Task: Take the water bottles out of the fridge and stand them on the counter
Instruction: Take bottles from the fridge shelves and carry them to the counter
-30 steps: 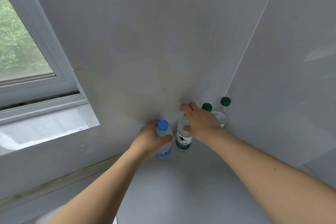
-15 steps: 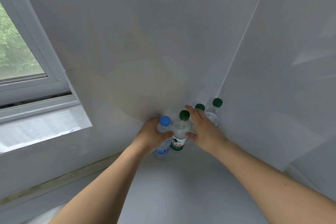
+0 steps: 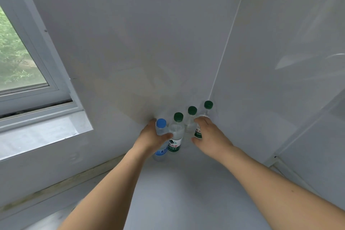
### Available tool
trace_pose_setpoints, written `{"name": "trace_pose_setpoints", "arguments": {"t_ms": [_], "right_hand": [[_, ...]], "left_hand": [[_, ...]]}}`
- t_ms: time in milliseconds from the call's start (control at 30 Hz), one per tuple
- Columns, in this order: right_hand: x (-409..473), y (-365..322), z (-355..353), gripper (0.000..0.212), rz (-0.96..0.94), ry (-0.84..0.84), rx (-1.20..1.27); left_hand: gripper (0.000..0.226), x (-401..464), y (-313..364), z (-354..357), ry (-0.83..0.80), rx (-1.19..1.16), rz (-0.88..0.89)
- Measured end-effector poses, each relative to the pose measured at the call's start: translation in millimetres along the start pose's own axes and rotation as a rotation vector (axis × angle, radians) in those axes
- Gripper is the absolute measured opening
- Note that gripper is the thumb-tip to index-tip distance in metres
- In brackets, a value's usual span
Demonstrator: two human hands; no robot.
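Note:
Four clear water bottles stand in a row on the grey counter [image 3: 186, 196], in the corner against the wall. My left hand [image 3: 149, 137] is wrapped around the leftmost one, the blue-capped bottle [image 3: 161, 124]. To its right stands a green-capped bottle [image 3: 175, 136] with a green and white label, free of both hands. My right hand [image 3: 211, 137] rests with fingers apart against the third bottle [image 3: 190, 123] and the fourth bottle [image 3: 208, 105], both green-capped. It hides their lower parts, and a bit of label shows between thumb and fingers.
A window [image 3: 20, 65] with a wide sill [image 3: 43, 132] is on the left. White walls meet in a corner seam [image 3: 222, 61] right behind the bottles. A white panel [image 3: 308, 136] rises at the right of the counter.
My right hand has let go of the second green-capped bottle and slid right onto the two bottles behind. My left hand stays on the blue-capped bottle.

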State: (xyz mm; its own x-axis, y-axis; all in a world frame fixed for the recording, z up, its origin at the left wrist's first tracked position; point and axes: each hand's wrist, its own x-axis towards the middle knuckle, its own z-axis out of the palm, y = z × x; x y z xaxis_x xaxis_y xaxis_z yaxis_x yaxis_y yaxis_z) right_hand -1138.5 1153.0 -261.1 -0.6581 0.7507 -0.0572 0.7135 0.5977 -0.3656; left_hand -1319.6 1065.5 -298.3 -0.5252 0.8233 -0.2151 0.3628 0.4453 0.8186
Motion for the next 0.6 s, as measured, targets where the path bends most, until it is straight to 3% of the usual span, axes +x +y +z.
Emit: {"name": "trace_pose_setpoints", "arguments": {"t_ms": [67,200,367,600], "right_hand": [[-17,-4,-10,0.059,0.021,0.013,0.009],[-56,-8,-34,0.058,0.042,0.067,0.028],[-134,8,-82,0.064,0.129,0.137,-0.019],[-286,62,-144,0.065,0.359,0.276,-0.025]], "left_hand": [[0.079,-18,10,-3,0.065,0.082,0.049],[0.067,-52,34,-1,0.158,0.329,0.271],[0.05,-101,99,20,0.114,0.502,0.565],[0.052,-196,196,102,-0.037,0.562,0.887]]}}
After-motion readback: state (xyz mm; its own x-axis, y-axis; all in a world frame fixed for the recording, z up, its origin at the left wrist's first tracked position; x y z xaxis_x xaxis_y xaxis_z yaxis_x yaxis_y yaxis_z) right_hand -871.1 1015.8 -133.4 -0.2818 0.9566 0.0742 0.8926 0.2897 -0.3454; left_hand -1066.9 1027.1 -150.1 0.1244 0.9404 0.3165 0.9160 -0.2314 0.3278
